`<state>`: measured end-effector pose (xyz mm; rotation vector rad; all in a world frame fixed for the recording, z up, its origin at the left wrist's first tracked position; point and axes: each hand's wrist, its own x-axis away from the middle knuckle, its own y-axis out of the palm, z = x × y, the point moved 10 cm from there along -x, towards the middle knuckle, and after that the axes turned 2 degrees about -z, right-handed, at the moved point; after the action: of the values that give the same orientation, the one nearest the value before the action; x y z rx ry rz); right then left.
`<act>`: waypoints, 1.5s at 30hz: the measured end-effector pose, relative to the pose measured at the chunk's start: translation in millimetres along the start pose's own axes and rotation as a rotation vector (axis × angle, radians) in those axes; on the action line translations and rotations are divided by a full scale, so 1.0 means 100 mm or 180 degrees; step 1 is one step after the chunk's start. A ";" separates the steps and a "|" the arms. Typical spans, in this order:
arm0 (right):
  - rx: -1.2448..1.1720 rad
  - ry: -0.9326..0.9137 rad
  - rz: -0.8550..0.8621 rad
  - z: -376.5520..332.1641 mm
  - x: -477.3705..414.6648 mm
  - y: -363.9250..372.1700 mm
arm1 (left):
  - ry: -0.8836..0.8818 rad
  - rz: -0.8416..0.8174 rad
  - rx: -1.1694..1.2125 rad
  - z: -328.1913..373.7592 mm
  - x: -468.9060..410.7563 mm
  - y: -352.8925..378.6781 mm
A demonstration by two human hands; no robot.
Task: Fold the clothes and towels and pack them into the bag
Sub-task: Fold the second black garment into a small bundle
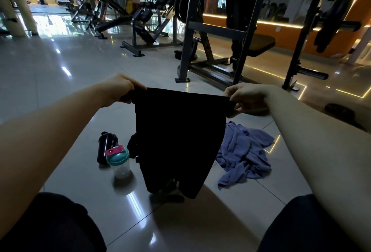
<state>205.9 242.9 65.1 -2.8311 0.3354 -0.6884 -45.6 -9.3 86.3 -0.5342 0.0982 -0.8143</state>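
Left hand [122, 90] and right hand [246, 99] each pinch one end of the waistband of the black shorts [180, 137], fingers curled over the hem. The garment hangs flat and unfolded between the hands, clear of the floor [60, 75], with both leg openings pointing down.

Fault conditions, as judged from this position:
- Uneven fold. The waistband slopes down toward the right hand. If the hands close together without levelling, the two legs will probably not line up.
- Lost grip. Each hold covers only a narrow strip of fabric, so a quick shake could pull one corner free.
- Contact with nearby items. If the garment is laid down to the left, its hem may catch the teal-lidded shaker [119, 161] and tip it.

Surroundings: a black bottle [106, 147] stands just behind the teal-lidded shaker. A crumpled blue towel [246, 155] lies on the floor to the right, not yet folded. A dark item [133, 147] sits partly hidden behind the shorts; whether it is the bag cannot be determined. A steel weight rack [192, 30] stands further back, well apart from the work area.
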 end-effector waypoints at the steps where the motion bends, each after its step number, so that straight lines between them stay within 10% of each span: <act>1: 0.0143 0.0032 0.0032 0.00 -0.01 0.01 | -0.0045 0.0143 -0.0002 -0.01 0.00 -0.03; 24: -0.0957 -0.0015 0.0885 -0.07 0.19 -0.30 | -0.0437 0.0974 0.0838 0.06 0.14 -0.19; 35: -0.0533 0.0217 0.1223 -0.03 0.19 -0.32 | -0.0483 0.0289 0.0402 0.08 0.14 0.06; 45: -0.1348 -0.0620 -0.0024 -0.23 0.21 -0.23 | -0.0606 0.0081 0.1579 0.00 0.06 0.05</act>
<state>216.8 255.6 100.0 -3.2652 0.4870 -0.3703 -38.1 -10.4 84.3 -0.1382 -0.2671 -0.7259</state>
